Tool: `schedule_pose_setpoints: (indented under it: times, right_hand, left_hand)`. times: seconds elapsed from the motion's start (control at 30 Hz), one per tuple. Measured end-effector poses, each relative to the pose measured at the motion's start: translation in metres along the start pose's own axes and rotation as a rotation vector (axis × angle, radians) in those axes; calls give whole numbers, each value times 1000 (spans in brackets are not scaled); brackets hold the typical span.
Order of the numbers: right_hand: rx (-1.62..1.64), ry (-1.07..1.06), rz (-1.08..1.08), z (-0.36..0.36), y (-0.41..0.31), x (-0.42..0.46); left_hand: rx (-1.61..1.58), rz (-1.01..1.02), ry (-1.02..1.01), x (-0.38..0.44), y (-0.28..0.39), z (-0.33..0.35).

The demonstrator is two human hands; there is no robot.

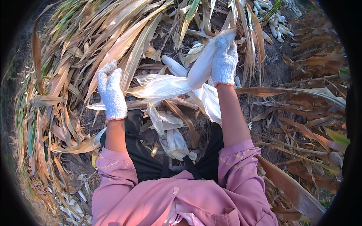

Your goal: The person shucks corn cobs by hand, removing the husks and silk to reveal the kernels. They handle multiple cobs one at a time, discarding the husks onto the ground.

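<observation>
My right hand (226, 63), in a white knitted glove with an orange cuff edge, grips a maize ear in its pale husk (201, 66). The ear is tilted, its upper end up and to the right. Loose white husk leaves (162, 87) spread out by its lower end. My left hand (111, 90), gloved the same way, is raised left of these leaves, in front of dry maize stalks. Its fingers are curled and its palm side is hidden, with nothing visible in it. Another pale ear (174, 66) lies on the ground beyond the husk leaves.
Dry maize stalks and leaves (65, 73) are heaped along the left. Several pale ears (275, 24) lie piled at the far right. Brown leaves (314, 113) cover the ground on the right. Stripped husks (174, 141) lie between my knees, and a yellow cob (94, 159) shows by my left sleeve.
</observation>
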State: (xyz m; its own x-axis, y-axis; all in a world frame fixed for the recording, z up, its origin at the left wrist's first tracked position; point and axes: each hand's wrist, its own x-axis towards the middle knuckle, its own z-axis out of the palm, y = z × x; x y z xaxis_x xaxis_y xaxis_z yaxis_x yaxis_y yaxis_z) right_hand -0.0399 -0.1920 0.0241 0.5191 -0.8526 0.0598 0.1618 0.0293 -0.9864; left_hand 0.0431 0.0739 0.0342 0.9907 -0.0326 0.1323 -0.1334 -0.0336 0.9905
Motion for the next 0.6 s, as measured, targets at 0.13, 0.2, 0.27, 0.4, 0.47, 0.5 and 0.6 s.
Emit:
schedule_pose_setpoints:
  times: [0.13,0.2,0.27,0.4,0.47,0.5,0.6]
  right_hand:
    - [-408,-202,-194,17,10,-26]
    - [-296,-320,-98,30,-3,-43]
    - [-256,-410,-32,34,3,-48]
    - [-295,-528,-79,36,0,-55]
    - [-296,-603,2,35,-8,-54]
    - [-322,-611,-36,35,-11,-53]
    - [-382,-619,-80,35,-18,-53]
  left_hand:
    - [-75,206,-339,-24,7,24]
    - [-73,20,-631,-36,0,36]
    - [99,-115,-785,-42,-4,51]
    - [44,-213,-781,-46,-23,72]
    - [-10,-238,-755,-44,-24,74]
    - [-21,-261,-727,-45,-23,73]
    - [-67,-368,-651,-41,-31,71]
